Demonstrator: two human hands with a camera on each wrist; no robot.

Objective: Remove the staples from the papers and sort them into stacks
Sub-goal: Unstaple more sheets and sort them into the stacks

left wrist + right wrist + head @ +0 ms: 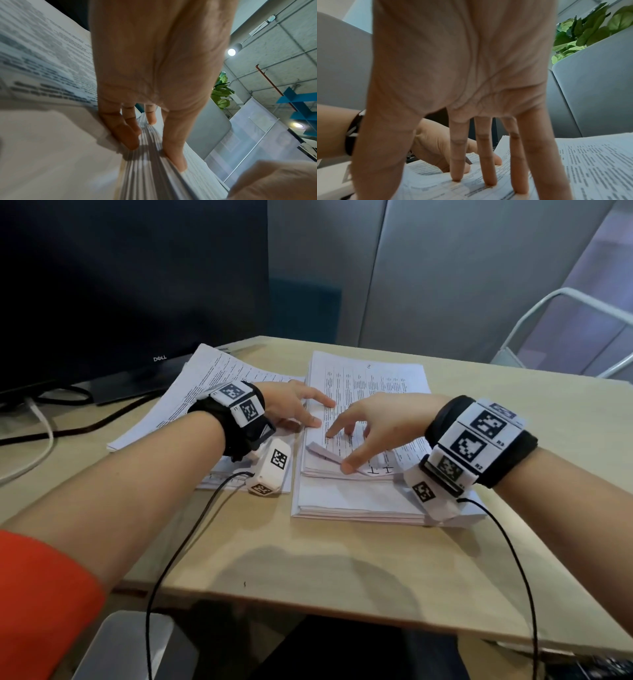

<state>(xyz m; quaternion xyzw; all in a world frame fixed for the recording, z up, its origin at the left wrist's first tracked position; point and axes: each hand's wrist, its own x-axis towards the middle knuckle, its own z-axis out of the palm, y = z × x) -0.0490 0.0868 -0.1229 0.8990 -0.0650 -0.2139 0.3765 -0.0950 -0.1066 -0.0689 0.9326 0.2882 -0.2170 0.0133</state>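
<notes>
The right hand [383, 422] stands arched over the tall stack of papers [356, 494], its fingers spread and straight, fingertips [456, 177] pressing down on the printed top sheet while the thumb reaches back to the near edge of that sheet, just beside a folded-over corner [320, 451]. It pinches nothing; it only presses. In the right wrist view three fingertips sit in a row on the lines of text, with the little finger off to the side.

Just to the left of the right hand, the left hand [291, 405] lies at the left edge of the same stack. Its forefinger and thumb rest flat and straight on the top sheet, and in the left wrist view the other fingers [126, 135] lie against the layered side of the stack, loosely extended, with the thumb on top at the edge. No staple can be made out under either hand.

Behind the left wrist, a second, flatter pile of papers [205, 385] lies fanned out, reaching toward a dark monitor [120, 285] further left and beyond. Both piles rest on a pale wooden table [325, 577]. Beyond and to the right of the right hand stands a white metal chair frame [555, 316].
</notes>
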